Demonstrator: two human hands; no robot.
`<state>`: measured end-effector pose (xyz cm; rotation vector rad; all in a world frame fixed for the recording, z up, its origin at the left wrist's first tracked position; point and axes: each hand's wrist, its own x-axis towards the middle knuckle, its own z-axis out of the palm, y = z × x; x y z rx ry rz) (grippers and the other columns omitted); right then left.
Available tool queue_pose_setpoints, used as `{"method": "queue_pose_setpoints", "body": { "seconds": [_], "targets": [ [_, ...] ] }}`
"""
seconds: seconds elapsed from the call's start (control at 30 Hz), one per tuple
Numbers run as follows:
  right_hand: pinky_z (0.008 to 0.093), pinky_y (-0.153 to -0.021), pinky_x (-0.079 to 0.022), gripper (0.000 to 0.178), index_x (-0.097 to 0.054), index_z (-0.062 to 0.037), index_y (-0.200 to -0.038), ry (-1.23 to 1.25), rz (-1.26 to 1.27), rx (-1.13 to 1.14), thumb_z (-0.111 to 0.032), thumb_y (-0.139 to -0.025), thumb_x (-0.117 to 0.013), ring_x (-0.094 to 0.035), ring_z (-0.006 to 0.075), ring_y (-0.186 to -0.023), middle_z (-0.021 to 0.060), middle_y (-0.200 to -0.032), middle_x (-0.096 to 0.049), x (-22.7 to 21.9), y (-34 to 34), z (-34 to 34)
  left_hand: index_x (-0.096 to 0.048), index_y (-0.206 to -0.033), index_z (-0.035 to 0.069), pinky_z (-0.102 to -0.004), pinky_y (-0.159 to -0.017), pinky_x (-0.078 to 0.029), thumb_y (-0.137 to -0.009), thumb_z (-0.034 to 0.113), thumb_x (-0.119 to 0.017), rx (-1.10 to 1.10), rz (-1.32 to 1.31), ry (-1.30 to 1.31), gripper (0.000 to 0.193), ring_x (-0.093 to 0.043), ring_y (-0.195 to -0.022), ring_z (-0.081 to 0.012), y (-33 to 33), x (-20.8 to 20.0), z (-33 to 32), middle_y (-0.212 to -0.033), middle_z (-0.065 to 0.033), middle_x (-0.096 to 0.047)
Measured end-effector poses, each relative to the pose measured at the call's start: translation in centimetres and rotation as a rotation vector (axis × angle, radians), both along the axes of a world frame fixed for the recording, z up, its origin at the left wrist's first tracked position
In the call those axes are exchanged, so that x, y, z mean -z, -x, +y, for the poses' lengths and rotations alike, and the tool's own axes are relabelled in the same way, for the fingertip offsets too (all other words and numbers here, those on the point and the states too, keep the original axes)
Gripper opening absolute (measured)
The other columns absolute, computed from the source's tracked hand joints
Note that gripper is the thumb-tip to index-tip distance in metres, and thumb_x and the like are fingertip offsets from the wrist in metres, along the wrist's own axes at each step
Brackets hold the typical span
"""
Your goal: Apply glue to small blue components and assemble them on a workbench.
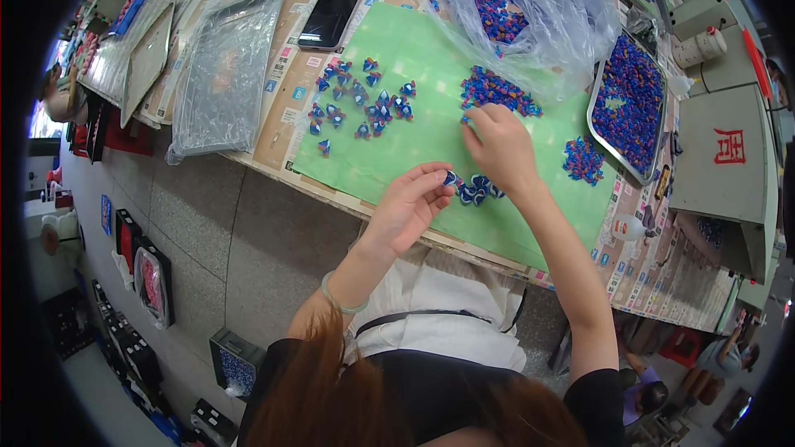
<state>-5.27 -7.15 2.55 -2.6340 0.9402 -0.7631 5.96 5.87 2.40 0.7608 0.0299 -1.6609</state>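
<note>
Over the near edge of a green mat [397, 37], my left hand [414, 203] pinches a small blue-and-white plastic piece [450, 178] between thumb and fingertips. My right hand [502, 142] reaches farther out, its fingers closed on a tiny blue piece [466, 120] beside a pile of small blue, red and orange parts [501, 93]. Between the hands lie several blue-and-white pieces [474, 192] in a cluster. At the mat's left, assembled blue pieces with coloured tips [381, 108] are spread out. Another small heap of loose parts [584, 160] rests right of my right hand.
A metal tray [598, 128] full of the small parts stands at the right, near a grey metal box [716, 157]. A clear plastic bag [555, 12] of parts lies at the back. A phone [333, 12], a plastic-wrapped tray [224, 74] and a small white bottle [627, 228] sit around the mat.
</note>
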Motion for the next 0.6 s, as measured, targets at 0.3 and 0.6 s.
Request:
{"method": "queue_pose_setpoints", "body": {
  "seconds": [0.3, 0.6],
  "targets": [
    [0.0263, -0.058, -0.042, 0.014, -0.055, 0.0008, -0.085, -0.673, -0.356, 0.158, -0.006, -0.073, -0.054, -0.053, 0.0162, -0.062, 0.0082, -0.075, -0.057, -1.1, 1.8, 0.1, -0.05, -0.101, 0.0, -0.0225, -0.071, -0.046, -0.082, 0.005, -0.049, -0.057, -0.084, 0.015, 0.02, -0.056, -0.078, -0.0126, 0.4, -0.8, 0.2, -0.086, -0.006, -0.057],
    [0.0224, -0.06, -0.043, 0.01, -0.05, 0.0027, -0.088, -1.288, -0.841, 0.288, -0.003, -0.079, -0.051, -0.054, 0.0114, -0.066, 0.0086, -0.076, -0.058, -4.3, 7.6, 7.7, -0.052, -0.101, -0.002, -0.0235, -0.074, -0.045, -0.081, 0.006, -0.051, 0.09, -0.153, 0.065, 0.021, -0.056, -0.082, -0.0133, 4.5, -2.1, -1.6, -0.088, -0.0074, -0.057]
  ]
}}
